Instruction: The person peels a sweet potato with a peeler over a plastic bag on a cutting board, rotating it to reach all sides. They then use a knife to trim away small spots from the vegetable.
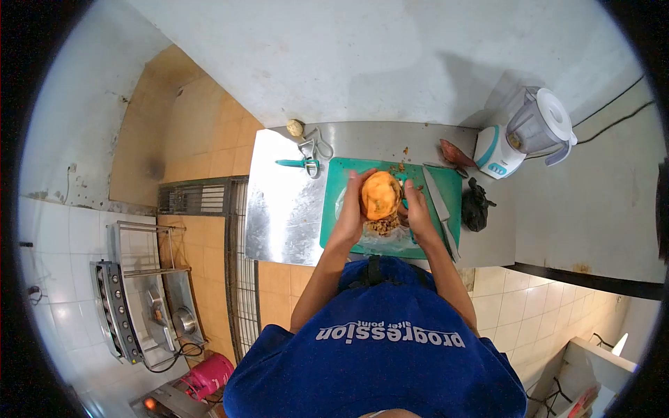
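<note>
My left hand (354, 205) is wrapped round the left side of a large, rounded orange sweet potato (381, 195), peeled over most of the side I see, with darker patches on its right and lower parts. Close against its right side is my right hand (417, 209), fingers curled; a small pale and teal bit shows near the fingertips, too small to name. Beneath both hands lie brown peelings (383, 226) on a clear plastic bag (380, 244), spread over a green cutting board (338, 171). A long knife (437, 198) rests along the board's right side.
On the steel counter (275, 209), a teal-handled peeler (296, 164) and a pale round vegetable (295, 127) lie at left. Reddish sweet potatoes (454, 153), a black plastic bag (476, 207) and a blender (512, 143) are at right. A wall (362, 70) stands behind.
</note>
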Available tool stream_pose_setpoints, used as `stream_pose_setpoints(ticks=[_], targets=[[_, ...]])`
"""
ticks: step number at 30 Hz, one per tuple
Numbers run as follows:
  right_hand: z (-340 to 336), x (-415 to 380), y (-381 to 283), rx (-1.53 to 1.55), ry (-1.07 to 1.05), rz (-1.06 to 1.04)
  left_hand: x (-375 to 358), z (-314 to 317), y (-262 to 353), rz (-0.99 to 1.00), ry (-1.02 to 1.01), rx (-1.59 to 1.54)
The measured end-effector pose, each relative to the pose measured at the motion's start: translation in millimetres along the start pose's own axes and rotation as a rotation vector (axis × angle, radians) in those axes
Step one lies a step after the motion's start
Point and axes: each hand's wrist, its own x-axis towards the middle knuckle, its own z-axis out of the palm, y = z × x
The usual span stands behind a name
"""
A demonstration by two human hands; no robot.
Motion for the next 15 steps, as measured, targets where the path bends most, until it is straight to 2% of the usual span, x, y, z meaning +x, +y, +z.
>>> stream_pose_setpoints(ticks=[1, 3, 4, 5, 6, 7, 9, 13, 15], targets=[[3, -4, 1, -0.117, 0.037, -0.040, 3, -2, -4, 0.002, 0.002, -0.001], [14, -12, -4, -0.232, 0.077, -0.081, 8, -5, -12, 0.218, 0.067, 0.080], [25, -21, -15, -0.335, 0.033, -0.235, 8, -2, -14, 0.256, 0.155, 0.019], [32, -26, -19, -0.435, -0.010, -0.388, 10, -4, -19, 0.250, 0.154, 0.022], [36, -22, -17, -0.484, 0.021, -0.520, 14, -6, -23, 0.311, 0.229, 0.091], [34, -21, -18, -0.481, 0.024, -0.519, 16, -9, -26, 0.374, 0.303, 0.161], [27, -21, -23, -0.591, 0.025, -0.389, 13, -10, -29, 0.407, 0.294, 0.202], [23, -16, -16, -0.575, 0.043, -0.409, 15, -10, -34, 0.440, 0.292, 0.186], [26, -19, -13, -0.539, -0.023, -0.488, 17, -16, -33, 0.416, 0.288, 0.175]])
